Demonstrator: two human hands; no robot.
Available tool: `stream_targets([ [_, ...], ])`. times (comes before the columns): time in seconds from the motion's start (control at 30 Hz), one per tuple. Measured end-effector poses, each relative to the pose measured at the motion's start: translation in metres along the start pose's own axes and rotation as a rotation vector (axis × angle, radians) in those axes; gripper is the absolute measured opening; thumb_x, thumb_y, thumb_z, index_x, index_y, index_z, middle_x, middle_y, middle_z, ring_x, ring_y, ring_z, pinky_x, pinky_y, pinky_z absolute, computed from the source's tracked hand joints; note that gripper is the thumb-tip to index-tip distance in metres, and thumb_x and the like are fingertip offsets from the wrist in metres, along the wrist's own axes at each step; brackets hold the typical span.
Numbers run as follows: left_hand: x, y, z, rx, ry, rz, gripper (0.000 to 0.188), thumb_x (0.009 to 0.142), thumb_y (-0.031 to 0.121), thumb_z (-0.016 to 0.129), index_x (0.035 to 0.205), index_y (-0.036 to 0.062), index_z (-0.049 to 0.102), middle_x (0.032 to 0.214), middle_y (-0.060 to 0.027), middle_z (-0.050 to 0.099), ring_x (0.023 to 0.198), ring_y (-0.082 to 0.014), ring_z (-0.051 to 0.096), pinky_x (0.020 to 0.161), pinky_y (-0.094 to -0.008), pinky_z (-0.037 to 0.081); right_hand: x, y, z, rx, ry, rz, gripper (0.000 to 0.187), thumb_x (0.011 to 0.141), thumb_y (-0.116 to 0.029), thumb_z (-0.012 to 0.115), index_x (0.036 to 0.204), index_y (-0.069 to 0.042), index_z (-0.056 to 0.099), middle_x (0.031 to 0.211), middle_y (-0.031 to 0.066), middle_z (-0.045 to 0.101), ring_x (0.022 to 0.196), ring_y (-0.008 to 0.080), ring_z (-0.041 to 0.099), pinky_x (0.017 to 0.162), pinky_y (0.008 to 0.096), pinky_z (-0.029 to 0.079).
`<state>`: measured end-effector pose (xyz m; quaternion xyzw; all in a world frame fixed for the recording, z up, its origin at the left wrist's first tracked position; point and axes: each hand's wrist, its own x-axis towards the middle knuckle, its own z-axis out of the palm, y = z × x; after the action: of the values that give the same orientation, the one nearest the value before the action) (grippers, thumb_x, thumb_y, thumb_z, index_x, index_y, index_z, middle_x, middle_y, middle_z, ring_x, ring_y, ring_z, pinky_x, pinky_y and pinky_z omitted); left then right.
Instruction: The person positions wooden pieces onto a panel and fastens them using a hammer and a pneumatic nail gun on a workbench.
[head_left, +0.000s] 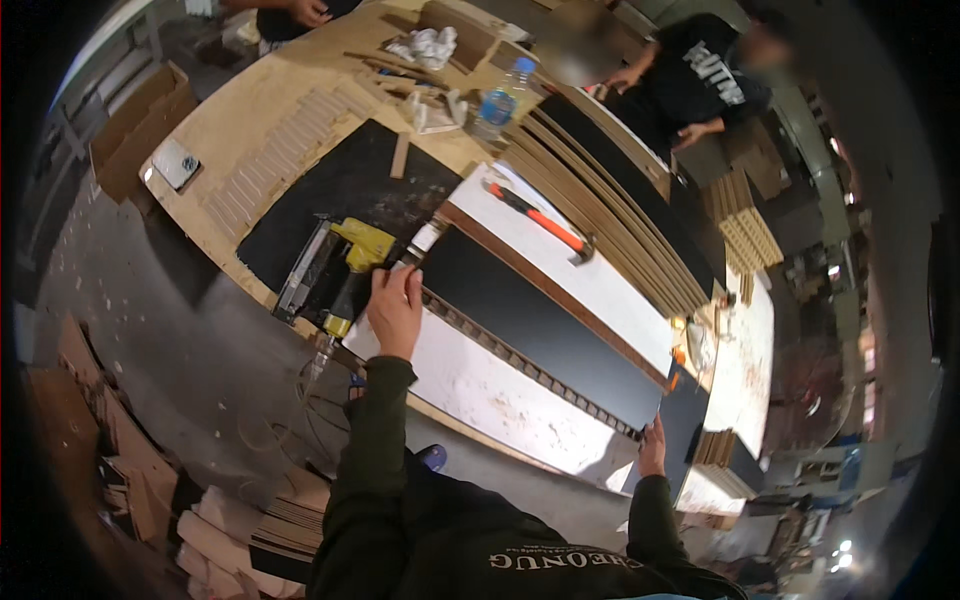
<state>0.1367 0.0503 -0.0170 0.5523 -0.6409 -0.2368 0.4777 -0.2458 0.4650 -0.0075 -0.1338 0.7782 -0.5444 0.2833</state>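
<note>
A long black panel with a notched strip along its near edge lies in front of me. My left hand is closed on the panel's left near corner. At the opposite end, my right hand grips the right near corner, its fingers partly hidden. Left of my left hand lies a yellow and black nail gun with an air hose fitting. A claw hammer with a red and black handle rests on the white board beyond the panel.
Stacked boards lie behind the hammer. A water bottle, thin wood strips and a phone are farther back. A co-worker in a black shirt stands across the table; another person's hand shows at far left.
</note>
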Motion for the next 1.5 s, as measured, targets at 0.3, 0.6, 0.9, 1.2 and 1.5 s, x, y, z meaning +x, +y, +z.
stream_targets([
  [0.3,0.009,-0.01,-0.019,-0.335,-0.167,-0.171,0.027,0.082,0.003,0.059,0.108,0.002,0.054,0.077,-0.0112,0.05,0.064,-0.0223,0.052,0.056,-0.0324,0.043,0.019,0.002,-0.051,-0.878,0.221,0.347,0.053,0.085,-0.022,0.056,0.129,0.003,0.042,0.124,0.0181,0.052,0.117,0.0288,0.047,0.098,0.0336,0.035],
  [0.6,0.028,-0.017,-0.03,-0.338,-0.387,-0.203,0.032,0.08,0.008,0.061,0.112,0.0028,0.055,0.082,-0.0117,0.054,0.067,-0.027,0.057,0.058,-0.035,0.047,-0.022,-0.066,0.054,-0.916,0.45,0.443,0.072,0.083,-0.036,0.064,0.13,0.012,0.037,0.127,0.0252,0.049,0.121,0.0306,0.044,0.102,0.0361,0.032],
  [0.9,0.042,-0.001,-0.026,-0.038,-0.526,-0.117,0.035,0.081,0.015,0.064,0.114,0.0055,0.058,0.082,-0.0102,0.055,0.066,-0.0275,0.059,0.055,-0.0351,0.047,0.014,-0.057,0.024,-0.909,0.413,0.442,0.072,0.083,-0.046,0.059,0.121,0.013,0.047,0.122,0.025,0.054,0.117,0.0308,0.048,0.1,0.0353,0.032],
  [1.2,0.039,0.014,-0.022,0.11,-0.483,-0.104,0.032,0.082,0.017,0.066,0.111,0.0042,0.062,0.075,-0.0114,0.05,0.06,-0.0279,0.057,0.052,-0.0364,0.045,0.051,-0.024,0.031,-0.605,0.56,0.044,0.046,0.088,-0.028,0.057,0.115,0.009,0.056,0.11,0.0184,0.063,0.102,0.0233,0.058,0.09,0.0321,0.042],
  [1.5,0.035,0.014,-0.019,0.067,-0.422,-0.063,0.033,0.081,0.015,0.067,0.112,0.0055,0.062,0.076,-0.0129,0.05,0.063,-0.0293,0.056,0.056,-0.0367,0.045,0.056,-0.012,0.034,-0.235,0.678,0.089,0.04,0.086,-0.021,0.061,0.113,0.007,0.059,0.098,0.008,0.064,0.086,0.0153,0.056,0.078,0.027,0.043],
])
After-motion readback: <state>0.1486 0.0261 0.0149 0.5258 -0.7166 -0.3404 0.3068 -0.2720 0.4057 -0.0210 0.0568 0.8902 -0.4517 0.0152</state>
